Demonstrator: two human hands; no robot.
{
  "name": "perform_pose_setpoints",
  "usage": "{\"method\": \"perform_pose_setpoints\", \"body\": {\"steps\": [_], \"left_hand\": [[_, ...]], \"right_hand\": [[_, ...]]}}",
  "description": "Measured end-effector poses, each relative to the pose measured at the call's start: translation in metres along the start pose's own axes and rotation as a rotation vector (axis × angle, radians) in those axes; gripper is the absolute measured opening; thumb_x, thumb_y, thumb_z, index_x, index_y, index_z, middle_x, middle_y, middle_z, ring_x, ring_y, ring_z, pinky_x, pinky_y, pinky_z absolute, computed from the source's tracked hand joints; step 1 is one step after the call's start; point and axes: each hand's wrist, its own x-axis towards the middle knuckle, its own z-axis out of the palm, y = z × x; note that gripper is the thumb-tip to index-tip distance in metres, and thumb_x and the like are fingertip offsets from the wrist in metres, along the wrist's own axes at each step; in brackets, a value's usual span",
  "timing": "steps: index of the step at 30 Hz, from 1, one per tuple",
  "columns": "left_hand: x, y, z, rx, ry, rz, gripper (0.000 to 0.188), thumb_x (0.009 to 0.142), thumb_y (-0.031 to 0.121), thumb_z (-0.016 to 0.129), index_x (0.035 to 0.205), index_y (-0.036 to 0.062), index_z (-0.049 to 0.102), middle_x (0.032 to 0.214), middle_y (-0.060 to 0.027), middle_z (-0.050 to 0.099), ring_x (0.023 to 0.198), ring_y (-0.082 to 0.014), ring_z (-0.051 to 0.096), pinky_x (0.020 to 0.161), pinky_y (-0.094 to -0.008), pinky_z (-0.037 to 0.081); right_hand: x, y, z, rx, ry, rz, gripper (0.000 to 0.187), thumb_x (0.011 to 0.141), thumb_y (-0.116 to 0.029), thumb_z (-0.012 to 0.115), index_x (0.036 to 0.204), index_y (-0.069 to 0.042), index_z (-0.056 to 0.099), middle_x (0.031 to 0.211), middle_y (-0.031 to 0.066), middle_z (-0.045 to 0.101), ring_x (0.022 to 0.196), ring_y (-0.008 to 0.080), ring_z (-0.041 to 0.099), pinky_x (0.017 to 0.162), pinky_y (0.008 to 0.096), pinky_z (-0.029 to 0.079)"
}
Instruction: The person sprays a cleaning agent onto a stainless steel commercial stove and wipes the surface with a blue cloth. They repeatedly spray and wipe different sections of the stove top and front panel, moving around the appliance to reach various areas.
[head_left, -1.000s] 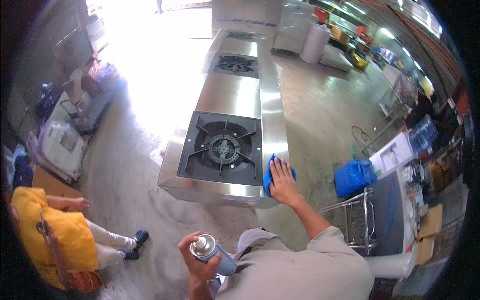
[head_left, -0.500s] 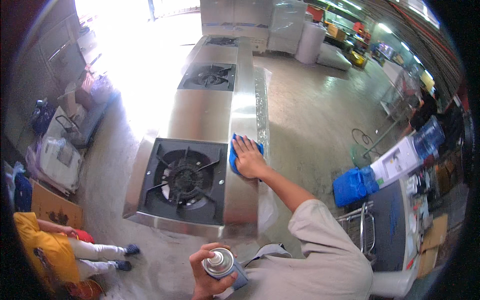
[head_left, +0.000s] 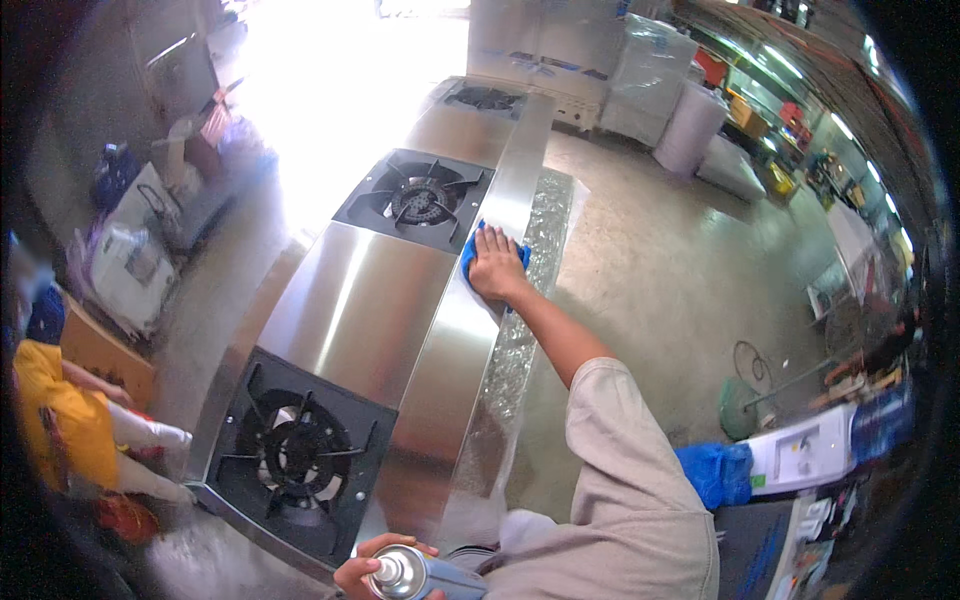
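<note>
My right hand presses a bunched blue cloth onto the flat steel strip along the right side of a long stainless-steel gas range. Its fingers lie close together over the cloth, pointing away from me, level with the middle burner. Low in the picture, my left hand is wrapped round a spray can with a pale nozzle, partly cut off by the lower edge. The near burner, with its black grate, lies just beyond the can. Another burner is at the far end.
Clear plastic wrap runs along the range's right side. A person in a yellow shirt is at the lower left. A water dispenser and a blue jug stand at the right. Wrapped equipment stands at the back.
My right hand has slid the blue cloth farther along the steel strip, from beside the near burner to beside the middle one. The view has turned and moved forward. My left hand still holds the can.
</note>
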Motion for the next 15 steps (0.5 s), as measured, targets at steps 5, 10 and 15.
{"method": "perform_pose_setpoints", "body": {"steps": [5, 10, 15], "left_hand": [[0.059, -0.017, 0.054, 0.092, 0.031, 0.008, 0.079, 0.074, 0.008, 0.075, 0.138, 0.0159, 0.029, 0.122, -0.0337, 0.055, 0.091, -0.0362, 0.067, 0.08, -0.0472, 0.059], [0.133, -0.056, 0.114, 0.227, 0.122, 0.126, 0.074, 0.074, 0.014, 0.074, 0.135, 0.0076, 0.032, 0.111, -0.0318, 0.058, 0.079, -0.0358, 0.066, 0.067, -0.0461, 0.059], [0.194, -0.113, 0.2, 0.407, 0.388, 0.197, 0.067, 0.079, 0.03, 0.071, 0.126, 0.0062, 0.028, 0.098, -0.0297, 0.057, 0.069, -0.0306, 0.06, 0.056, -0.0432, 0.054]], "right_hand": [[0.097, 0.067, -0.004, -0.007, -0.045, 0.065, 0.069, 0.104, -0.035, 0.031, 0.163, -0.002, 0.022, 0.172, 0.0173, 0.018, 0.159, 0.0356, 0.016, 0.129, 0.0489, 0.011], [0.229, 0.141, -0.001, 0.012, -0.057, 0.124, 0.07, 0.102, -0.033, 0.028, 0.165, -0.005, 0.018, 0.173, 0.0145, 0.015, 0.16, 0.0352, 0.013, 0.13, 0.0477, 0.009], [0.372, 0.234, 0.006, -0.075, -0.093, 0.154, 0.07, 0.102, -0.034, 0.026, 0.166, -0.009, 0.016, 0.174, 0.0126, 0.012, 0.16, 0.0339, 0.01, 0.13, 0.0476, 0.007]]}}
